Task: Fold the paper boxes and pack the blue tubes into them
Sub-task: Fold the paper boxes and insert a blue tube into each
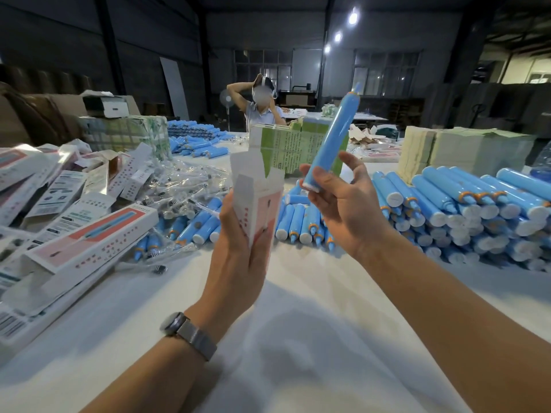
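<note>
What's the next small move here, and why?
Probably bring the tube over the box and slide its flat white end in. The left hand holds the box upright with top flaps open; the right hand grips the tube beside it, not yet inside.

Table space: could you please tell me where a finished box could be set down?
The bare white table in front, between the forearms and out to the near edge, is free. Left is crowded with boxes; right with stacked blue tubes; beyond the hands lie loose tubes.
</note>
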